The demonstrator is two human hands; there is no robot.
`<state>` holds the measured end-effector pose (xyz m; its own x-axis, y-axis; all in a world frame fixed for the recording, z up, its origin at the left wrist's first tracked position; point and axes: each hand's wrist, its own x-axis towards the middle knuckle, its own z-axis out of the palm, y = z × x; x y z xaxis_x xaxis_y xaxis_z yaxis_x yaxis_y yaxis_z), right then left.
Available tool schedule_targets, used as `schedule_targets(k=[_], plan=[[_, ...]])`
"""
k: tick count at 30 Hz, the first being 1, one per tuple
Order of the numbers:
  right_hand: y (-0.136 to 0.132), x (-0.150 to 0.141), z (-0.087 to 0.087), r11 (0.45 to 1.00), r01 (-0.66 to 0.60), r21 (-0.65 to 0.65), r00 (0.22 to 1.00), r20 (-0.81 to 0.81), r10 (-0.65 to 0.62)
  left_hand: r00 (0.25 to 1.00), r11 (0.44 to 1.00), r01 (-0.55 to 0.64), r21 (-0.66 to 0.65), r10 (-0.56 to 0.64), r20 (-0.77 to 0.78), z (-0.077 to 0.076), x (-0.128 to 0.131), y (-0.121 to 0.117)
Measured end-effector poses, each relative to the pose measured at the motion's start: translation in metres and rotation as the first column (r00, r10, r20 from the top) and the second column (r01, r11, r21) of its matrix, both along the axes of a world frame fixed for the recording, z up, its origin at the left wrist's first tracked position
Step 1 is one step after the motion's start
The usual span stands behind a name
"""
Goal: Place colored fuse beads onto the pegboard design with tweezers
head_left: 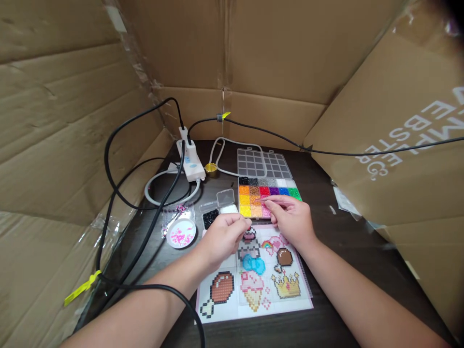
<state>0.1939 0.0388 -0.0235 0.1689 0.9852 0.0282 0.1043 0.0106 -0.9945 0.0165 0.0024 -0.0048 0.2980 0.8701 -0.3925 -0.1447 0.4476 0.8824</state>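
My right hand [292, 217] is closed around pink tweezers [279, 200], whose tips point left over a compartmented bead box [250, 218] filled with coloured beads. My left hand [226, 237] is closed in a pinch above the top of a pattern sheet [224, 311]; whatever its fingers hold, if anything, is too small or hidden to name. Printed on the sheet are a drumstick [222, 287], an ice cream cone [252, 290] and a crown [286, 285]. A clear pegboard seems to lie over part of it. Blue round pieces [253, 264] show below my left hand.
Left of my left hand are a white dish [181, 234] of pink beads and a small box of black beads [210, 219]. The bead box's lid [279, 164] lies open behind. A power strip [192, 164] and black cables [108, 212] occupy the left; cardboard walls [268, 48] surround the table.
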Motion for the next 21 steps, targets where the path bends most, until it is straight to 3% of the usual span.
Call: schedule_targets(k=[21], plan=[[0.0030, -0.0006, -0.0031, 1.000, 0.018, -0.016, 1.000, 0.023, -0.017, 1.000, 1.000, 0.017, 0.002, -0.017, -0.003, -0.0006, -0.0001, 0.0000]])
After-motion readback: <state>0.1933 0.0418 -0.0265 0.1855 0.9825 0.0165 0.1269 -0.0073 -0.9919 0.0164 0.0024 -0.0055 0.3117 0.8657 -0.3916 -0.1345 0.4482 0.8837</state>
